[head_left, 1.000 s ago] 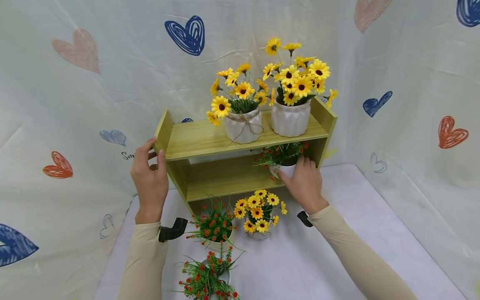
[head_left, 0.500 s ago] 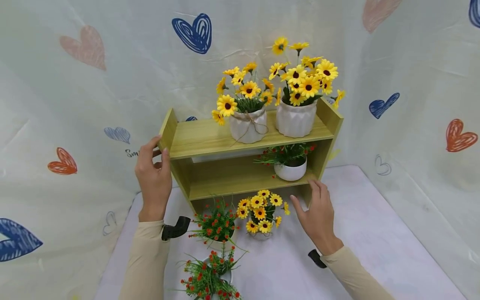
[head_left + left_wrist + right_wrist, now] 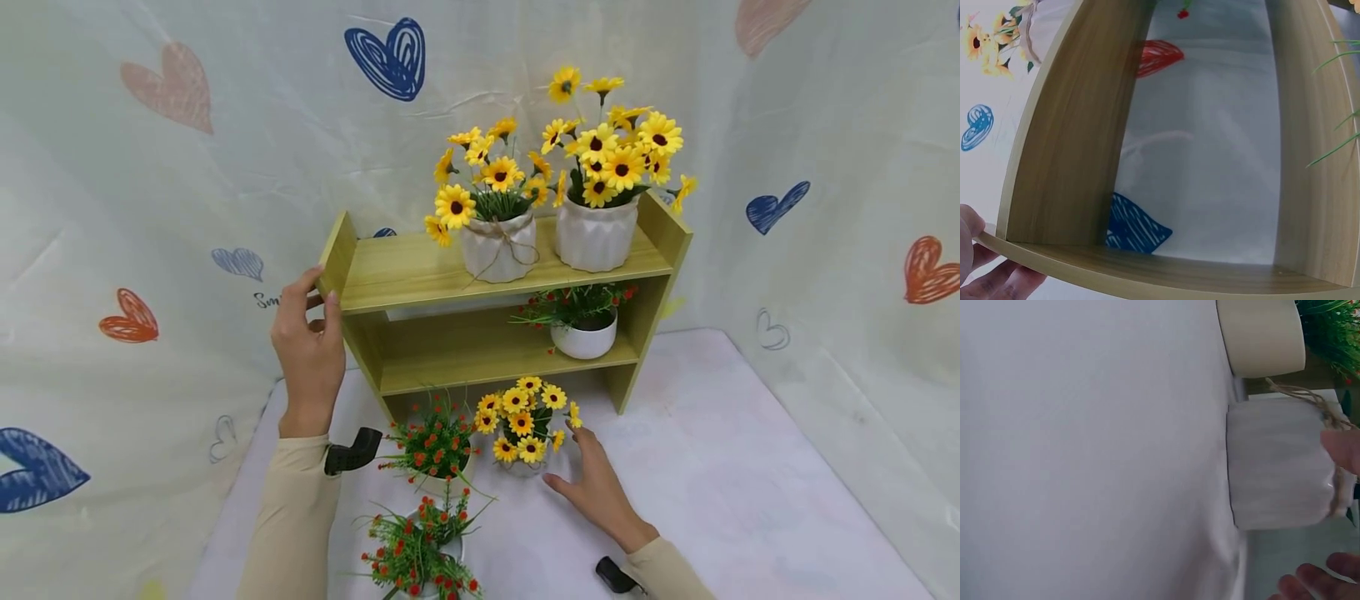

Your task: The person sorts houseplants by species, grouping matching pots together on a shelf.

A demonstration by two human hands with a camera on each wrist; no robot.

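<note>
A two-tier wooden shelf (image 3: 480, 367) stands at the back of the table. My left hand (image 3: 309, 354) pinches the front edge of its left side panel; the left wrist view shows the thumb (image 3: 969, 222) and fingers on opposite sides of that panel. My right hand (image 3: 600, 492) is beside a small pot of yellow flowers (image 3: 521, 421) on the table, thumb and fingers spread apart. In the right wrist view the white pot (image 3: 1282, 465), tied with twine, sits between thumb and fingers; whether the thumb touches it I cannot tell.
Two white pots of yellow flowers (image 3: 501, 250) (image 3: 597, 237) are on the top tier. A white bowl pot of red-flowered greenery (image 3: 585, 340) sits at the lower tier's right. More red-flowered plants (image 3: 435, 446) (image 3: 420, 550) stand on the table, left of centre.
My right hand has let go of the white bowl pot on the lower tier and moved down and left to the small yellow flower pot. The left hand still holds the shelf.
</note>
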